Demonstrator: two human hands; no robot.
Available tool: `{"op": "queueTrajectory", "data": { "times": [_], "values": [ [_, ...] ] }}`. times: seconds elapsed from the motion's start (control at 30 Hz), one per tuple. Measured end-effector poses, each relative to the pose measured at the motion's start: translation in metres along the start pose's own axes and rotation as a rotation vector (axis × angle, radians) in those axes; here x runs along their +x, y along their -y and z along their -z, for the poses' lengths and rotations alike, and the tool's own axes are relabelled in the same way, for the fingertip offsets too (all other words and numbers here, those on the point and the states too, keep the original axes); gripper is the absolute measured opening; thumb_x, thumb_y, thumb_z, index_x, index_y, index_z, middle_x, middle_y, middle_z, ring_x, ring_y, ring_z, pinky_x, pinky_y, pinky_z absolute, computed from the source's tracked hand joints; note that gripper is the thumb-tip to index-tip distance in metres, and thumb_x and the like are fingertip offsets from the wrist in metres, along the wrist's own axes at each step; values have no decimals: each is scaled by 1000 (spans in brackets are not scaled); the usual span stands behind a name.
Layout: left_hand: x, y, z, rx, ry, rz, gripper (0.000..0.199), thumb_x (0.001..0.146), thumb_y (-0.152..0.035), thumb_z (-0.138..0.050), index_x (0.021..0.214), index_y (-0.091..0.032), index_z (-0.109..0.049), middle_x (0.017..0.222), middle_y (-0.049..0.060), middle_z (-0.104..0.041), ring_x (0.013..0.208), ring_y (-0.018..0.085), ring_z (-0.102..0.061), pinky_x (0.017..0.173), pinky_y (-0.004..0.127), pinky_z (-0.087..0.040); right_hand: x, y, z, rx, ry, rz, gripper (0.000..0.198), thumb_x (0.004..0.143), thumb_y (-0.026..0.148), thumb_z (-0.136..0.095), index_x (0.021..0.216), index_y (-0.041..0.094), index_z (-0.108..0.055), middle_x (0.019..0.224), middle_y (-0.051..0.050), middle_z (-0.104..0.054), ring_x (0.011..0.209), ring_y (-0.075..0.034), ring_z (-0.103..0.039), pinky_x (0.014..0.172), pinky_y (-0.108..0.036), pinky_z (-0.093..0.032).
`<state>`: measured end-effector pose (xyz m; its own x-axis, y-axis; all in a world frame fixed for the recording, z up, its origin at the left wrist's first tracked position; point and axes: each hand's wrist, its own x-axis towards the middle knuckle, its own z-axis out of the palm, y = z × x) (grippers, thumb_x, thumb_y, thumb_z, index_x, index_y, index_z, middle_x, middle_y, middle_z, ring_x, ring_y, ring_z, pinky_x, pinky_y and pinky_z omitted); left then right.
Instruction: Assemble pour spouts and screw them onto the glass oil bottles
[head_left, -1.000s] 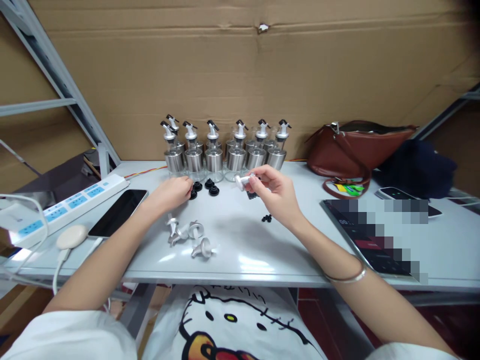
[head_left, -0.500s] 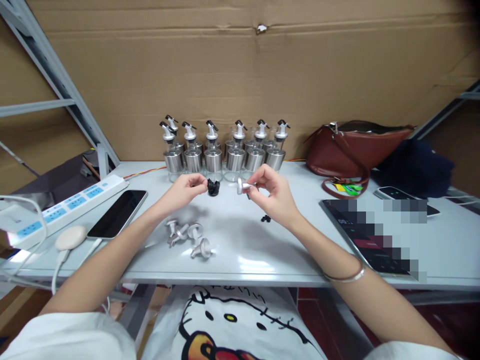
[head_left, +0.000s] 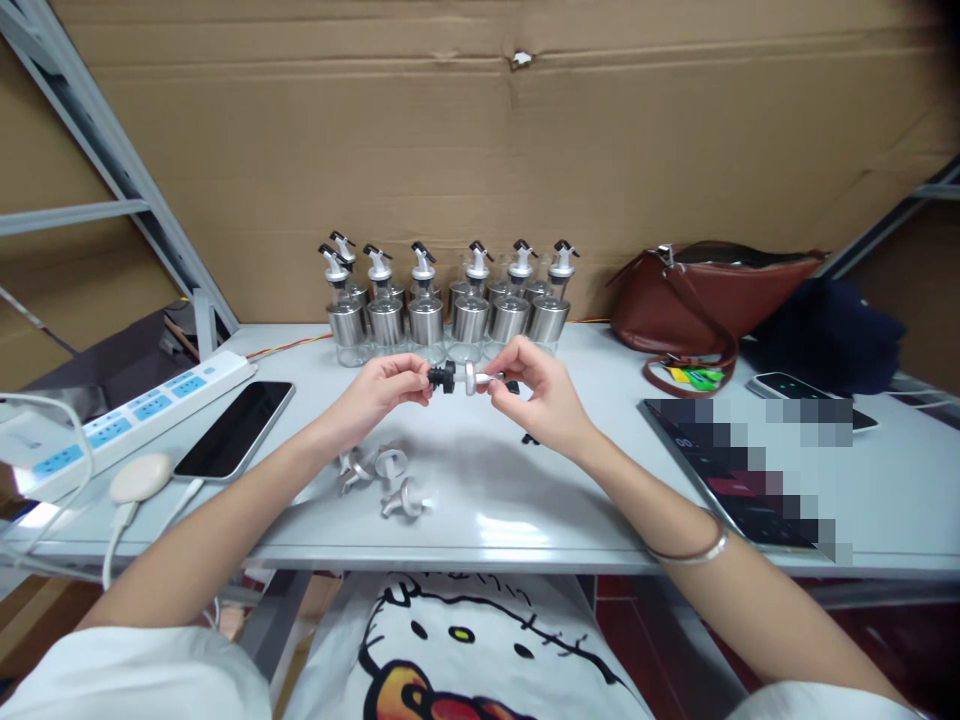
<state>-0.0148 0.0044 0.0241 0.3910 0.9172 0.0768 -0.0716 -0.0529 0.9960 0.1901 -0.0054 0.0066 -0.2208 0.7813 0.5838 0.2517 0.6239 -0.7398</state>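
My left hand (head_left: 390, 388) pinches a black ribbed stopper (head_left: 444, 377) by its narrow end. In my right hand (head_left: 536, 390) is a silver pour spout (head_left: 471, 378), its stem lying between thumb and fingertips. The two parts are lined up end to end above the table; whether the spout's clear tube sits inside the stopper I cannot tell. A few more silver spouts (head_left: 391, 462) lie loose below my left wrist. Small black pieces (head_left: 530, 439) rest on the table, partly hidden by my right hand.
Rows of glass-and-steel bottles (head_left: 427, 325), several with pour spouts, stand at the back before a cardboard wall (head_left: 300, 150). On the left lie a phone (head_left: 236, 428), a charger (head_left: 141, 477) and a power strip (head_left: 142, 420). A tablet (head_left: 720, 460) and a brown bag (head_left: 712, 285) are on the right.
My hands have come together. The black stopper has moved right and turned sideways, so it now meets the spout, which has shifted slightly left.
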Motion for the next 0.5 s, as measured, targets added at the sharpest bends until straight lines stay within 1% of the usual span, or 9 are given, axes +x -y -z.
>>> {"op": "queueTrajectory", "data": {
  "times": [0.17,0.33,0.5],
  "values": [
    [0,1,1,-2,2,-2,13,63,-23,-68,64,-14,-58,62,-1,-59,64,11,-53,69,25,-43,-1,1,0,-3,11,40,9,73,18,-56,76,20,-48,74,-2,-62,68,-16,-64,64,-30,-52],
    [1,1,2,-3,2,10,14,63,-23,-68,63,-14,-57,61,-2,-59,64,11,-53,69,25,-42,-1,0,1,-2,35,74,11,72,16,-57,75,20,-48,75,-2,-64,66,-14,-62,65,-28,-52],
    [1,0,2,12,9,24,14,63,-23,-67,63,-14,-57,63,-2,-58,64,11,-53,70,27,-42,-2,-1,0,-27,20,95,10,72,17,-59,75,20,-50,75,-2,-65,66,-14,-62,65,-28,-52]
  ]
}}
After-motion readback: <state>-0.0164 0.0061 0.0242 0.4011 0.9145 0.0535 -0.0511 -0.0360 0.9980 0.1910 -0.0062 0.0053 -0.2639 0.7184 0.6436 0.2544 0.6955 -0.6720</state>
